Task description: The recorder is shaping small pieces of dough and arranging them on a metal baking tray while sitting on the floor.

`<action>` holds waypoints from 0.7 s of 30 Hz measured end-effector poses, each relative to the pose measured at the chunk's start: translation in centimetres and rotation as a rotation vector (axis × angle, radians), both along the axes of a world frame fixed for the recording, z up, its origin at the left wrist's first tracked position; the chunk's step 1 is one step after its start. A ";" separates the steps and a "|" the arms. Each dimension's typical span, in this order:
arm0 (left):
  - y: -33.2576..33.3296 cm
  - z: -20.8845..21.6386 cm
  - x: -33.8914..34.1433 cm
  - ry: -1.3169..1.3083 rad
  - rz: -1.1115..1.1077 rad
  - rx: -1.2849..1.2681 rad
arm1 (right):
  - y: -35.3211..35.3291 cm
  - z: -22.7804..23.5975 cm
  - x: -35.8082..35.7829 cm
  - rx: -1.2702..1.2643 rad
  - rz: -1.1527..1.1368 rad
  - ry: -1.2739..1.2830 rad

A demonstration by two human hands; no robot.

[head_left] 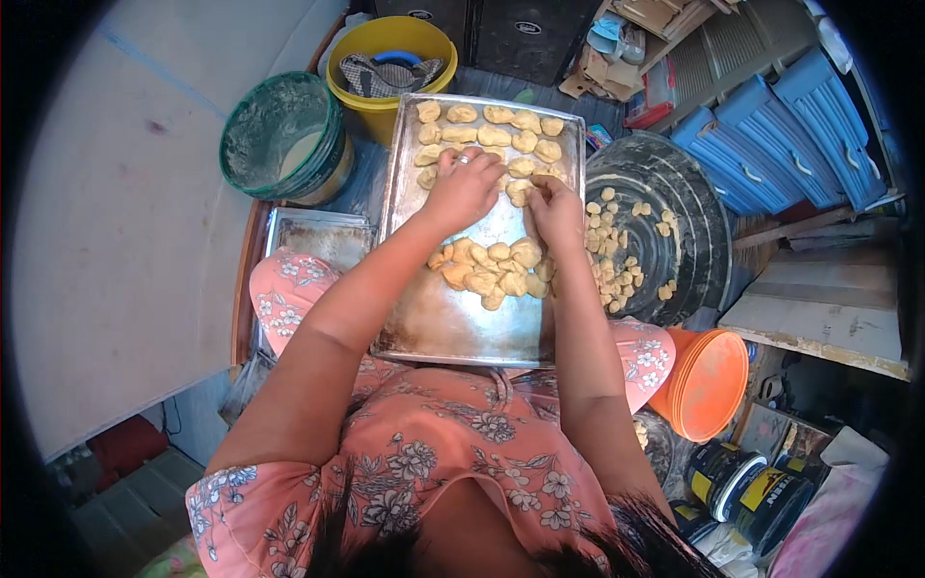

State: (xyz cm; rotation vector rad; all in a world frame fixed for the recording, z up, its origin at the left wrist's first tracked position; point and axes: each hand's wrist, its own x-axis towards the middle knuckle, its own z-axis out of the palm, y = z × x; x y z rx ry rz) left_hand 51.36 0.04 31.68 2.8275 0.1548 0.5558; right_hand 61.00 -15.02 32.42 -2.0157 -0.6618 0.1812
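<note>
A rectangular metal baking tray (462, 332) rests across my lap. Rows of pale yellow dough pieces (497, 114) cover its far half, and a loose heap of more dough pieces (482, 272) lies nearer to me. My left hand (465, 186), with a ring on one finger, is closed over the left part of the nearest row; its curled fingertips are hidden, so what they hold does not show. Beside it, my right hand (559, 212) pinches a dough piece (518, 193) between thumb and fingers at the row's right end.
Right of the tray sits a round dark basin (699, 241) with many small dough lumps. A green bucket (275, 135) and a yellow bucket (393, 39) stand far left. Another metal tray (318, 236) lies left. An orange bucket (711, 385) and blue drawers (780, 144) are at the right.
</note>
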 end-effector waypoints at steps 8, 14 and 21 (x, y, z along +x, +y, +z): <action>-0.5 0.0 2.6 0.053 -0.119 0.067 | -5.3 0.4 -0.9 -0.334 0.580 -0.092; -1.4 0.6 2.5 -0.012 -0.144 0.065 | -3.2 -0.6 1.0 -0.050 0.033 0.212; -1.5 0.5 1.5 0.048 -0.168 0.025 | -1.9 -1.3 2.0 -0.100 0.004 -0.214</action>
